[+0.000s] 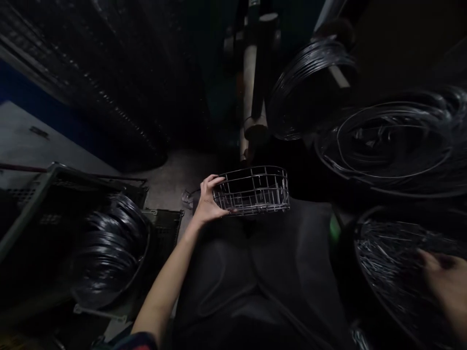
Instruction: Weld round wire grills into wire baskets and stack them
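In the middle of the head view, my left hand (210, 201) grips the left end of a small wire basket (255, 189), its thumb below and fingers over the top. The basket is shiny metal, with rounded ends, held above my lap just under a machine's rod end. Far to the right, my right hand (443, 279) is over a dark round tub (365, 287) heaped with short metal wire pieces (386, 248). That hand is blurred and partly cut off by the frame edge, so whether its fingers hold a wire piece cannot be made out.
A machine with a pale cylindrical rod (250, 73) stands ahead. Wire coils (314, 63) hang at upper right, above a wide tub holding loose wire rings (394, 126). On the left, a dark crate (54, 170) stands beside a stack of shiny wire rings (113, 243).
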`<state>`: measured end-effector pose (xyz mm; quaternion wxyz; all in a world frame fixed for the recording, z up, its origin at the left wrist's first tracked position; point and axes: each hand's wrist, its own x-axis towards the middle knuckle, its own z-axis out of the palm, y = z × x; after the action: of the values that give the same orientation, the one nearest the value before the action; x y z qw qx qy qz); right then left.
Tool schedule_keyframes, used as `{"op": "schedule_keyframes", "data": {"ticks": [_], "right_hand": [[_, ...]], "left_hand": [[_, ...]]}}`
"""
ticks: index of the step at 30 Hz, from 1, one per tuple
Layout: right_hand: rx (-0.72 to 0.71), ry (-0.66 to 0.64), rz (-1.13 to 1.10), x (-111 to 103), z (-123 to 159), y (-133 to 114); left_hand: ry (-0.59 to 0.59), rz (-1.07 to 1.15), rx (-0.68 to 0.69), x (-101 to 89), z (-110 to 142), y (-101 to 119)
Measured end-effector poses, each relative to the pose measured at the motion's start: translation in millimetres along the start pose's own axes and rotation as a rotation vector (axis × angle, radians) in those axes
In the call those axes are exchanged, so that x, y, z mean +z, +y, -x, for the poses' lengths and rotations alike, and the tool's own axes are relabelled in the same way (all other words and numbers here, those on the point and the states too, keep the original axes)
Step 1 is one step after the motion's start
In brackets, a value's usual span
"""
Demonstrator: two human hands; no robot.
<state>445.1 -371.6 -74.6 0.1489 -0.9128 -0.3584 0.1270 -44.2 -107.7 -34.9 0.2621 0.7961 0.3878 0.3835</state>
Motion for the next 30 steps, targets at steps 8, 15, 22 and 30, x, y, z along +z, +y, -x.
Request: {"op": "schedule_keyframes", "data": {"ticks": [8,15,22,30], "right_hand": [[-0.262,0.042,-0.481,54,94,-156],[-0.472,-0.502,-0.665,35,78,-222],[-0.920,-0.308,-0.197,23,58,-312],[-1.379,0.039,0.133,40,65,-322]], "left_hand": [[-0.173,-0.154,-0.013,14.6,-13,26],[-0.177,-0.205,0.082,17.4,-23,29],[-0.224,-0.279,0.164,19.5,-25,39],[-0.154,-0.154,-0.040,5.9,-16,33]]}}
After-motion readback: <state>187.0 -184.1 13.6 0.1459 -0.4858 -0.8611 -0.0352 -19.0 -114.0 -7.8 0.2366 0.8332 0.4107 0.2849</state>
